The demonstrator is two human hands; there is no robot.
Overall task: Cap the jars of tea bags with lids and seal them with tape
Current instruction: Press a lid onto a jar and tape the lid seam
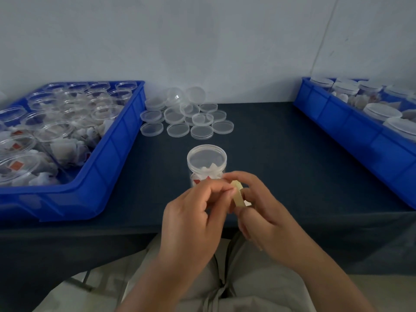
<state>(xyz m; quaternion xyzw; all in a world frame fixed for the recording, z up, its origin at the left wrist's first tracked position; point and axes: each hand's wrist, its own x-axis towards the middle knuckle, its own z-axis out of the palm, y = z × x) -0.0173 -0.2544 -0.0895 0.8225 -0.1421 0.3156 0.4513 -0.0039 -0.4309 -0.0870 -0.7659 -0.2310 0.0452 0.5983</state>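
A clear plastic jar (206, 164) with tea bags inside stands upright on the dark table near its front edge, a clear lid on top. Just in front of the jar, my right hand (265, 212) grips a small yellowish roll of tape (238, 194). My left hand (193, 217) has its thumb and fingers curled together, pinching at the roll's upper edge. Both hands partly hide the jar's lower half. A heap of loose clear lids (186, 115) lies on the table behind the jar.
A blue tray (108, 158) on the left holds several open jars of tea bags. Another blue tray (351, 124) at the right holds several capped jars. A white wall rises behind the table. My lap is below the table edge.
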